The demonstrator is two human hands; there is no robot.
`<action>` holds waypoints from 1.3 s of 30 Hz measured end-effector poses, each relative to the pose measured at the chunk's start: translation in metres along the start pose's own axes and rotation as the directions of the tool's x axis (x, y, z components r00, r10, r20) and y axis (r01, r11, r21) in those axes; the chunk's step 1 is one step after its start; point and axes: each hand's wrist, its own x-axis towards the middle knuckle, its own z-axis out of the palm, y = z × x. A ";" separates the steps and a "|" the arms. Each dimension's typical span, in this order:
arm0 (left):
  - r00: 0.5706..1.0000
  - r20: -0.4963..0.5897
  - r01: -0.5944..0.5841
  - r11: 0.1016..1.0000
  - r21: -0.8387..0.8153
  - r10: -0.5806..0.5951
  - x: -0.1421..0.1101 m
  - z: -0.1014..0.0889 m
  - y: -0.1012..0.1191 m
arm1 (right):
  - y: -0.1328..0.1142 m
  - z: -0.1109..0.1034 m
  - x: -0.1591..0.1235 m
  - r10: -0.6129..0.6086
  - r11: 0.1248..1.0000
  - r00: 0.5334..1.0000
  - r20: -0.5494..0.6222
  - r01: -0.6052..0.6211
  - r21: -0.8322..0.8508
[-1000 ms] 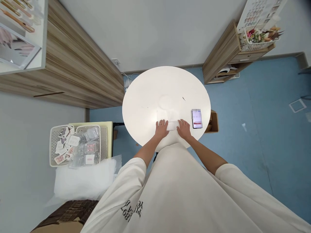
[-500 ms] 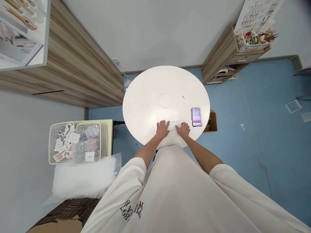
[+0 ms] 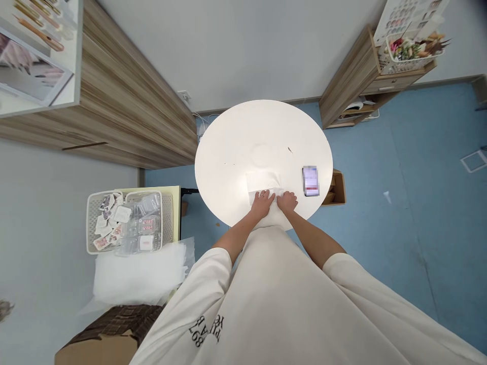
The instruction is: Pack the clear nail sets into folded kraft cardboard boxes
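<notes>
A thin white sheet, folded over at its near part, lies at the near side of the round white table. My left hand rests on the fold, palm down, its fingers spread and reaching forward; a ring shows on one finger. Close beside it, my right hand has its thumb and bent fingers at the sheet's right end, holding it against the tabletop. Whatever may lie inside the fold is hidden. To the right of my right hand, a phone with a lit, blurred screen lies flat.
A small dark scrap lies farther back on the table. At left stand white baskets with cards and clear boxes, beside a stack of white sheets. An open cardboard box is on the floor at right, near a wooden cabinet.
My left hand has slid right, closer to my right hand. More of the sheet's fold now shows to its left. The view has shifted slightly; the phone lies as before.
</notes>
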 end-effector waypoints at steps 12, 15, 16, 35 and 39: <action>1.000 0.015 0.030 0.975 -0.222 -0.028 -0.011 -0.013 -0.016 | -0.006 -0.006 -0.009 -0.157 0.948 0.976 0.152 0.106 0.300; 0.999 0.010 0.037 0.957 -0.288 -0.036 -0.011 -0.014 -0.019 | -0.012 -0.005 -0.014 -0.221 0.943 0.964 0.147 0.173 0.283; 0.999 0.005 0.039 0.951 -0.307 -0.039 -0.010 -0.014 -0.019 | -0.013 -0.005 -0.015 -0.239 0.940 0.959 0.152 0.190 0.282; 0.729 -0.036 0.571 0.637 -0.518 -0.683 -0.037 0.006 -0.047 | -0.019 0.006 -0.019 -0.474 0.835 0.856 0.209 0.512 -0.203; 0.580 0.194 0.713 0.378 -0.590 -0.791 -0.029 0.011 -0.055 | -0.023 0.005 -0.019 -0.457 0.824 0.858 0.234 0.507 -0.252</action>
